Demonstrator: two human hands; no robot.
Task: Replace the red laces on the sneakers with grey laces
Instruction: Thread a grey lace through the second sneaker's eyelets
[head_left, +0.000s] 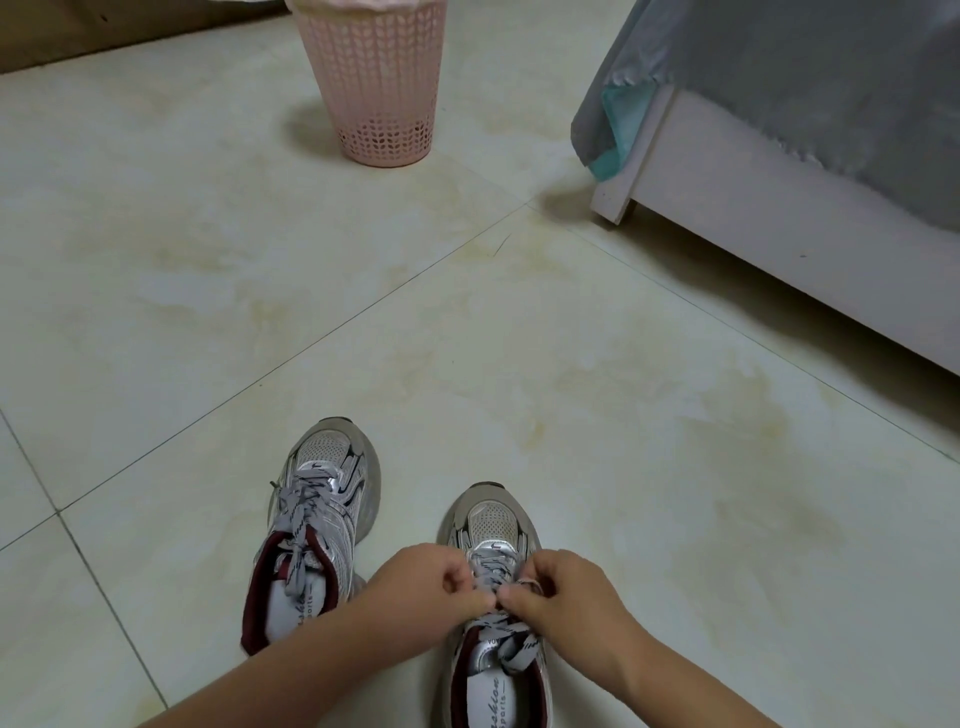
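Note:
Two silver-grey sneakers with dark red lining stand on the tiled floor, toes pointing away from me. The left sneaker (319, 525) carries a grey lace (304, 512) threaded through its eyelets, its ends lying loose over the tongue. Over the right sneaker (493, 530) my left hand (431, 587) and my right hand (556, 592) meet, fingers curled, each pinching the grey lace (506, 636) at the middle of the lacing. The lace's loose ends lie over the tongue below my hands. No red lace is in sight.
A pink perforated waste basket (382, 88) stands on the floor at the back. A white bed frame (753, 249) with a grey cover hanging over it fills the right side. A brown board runs along the wall at the top left.

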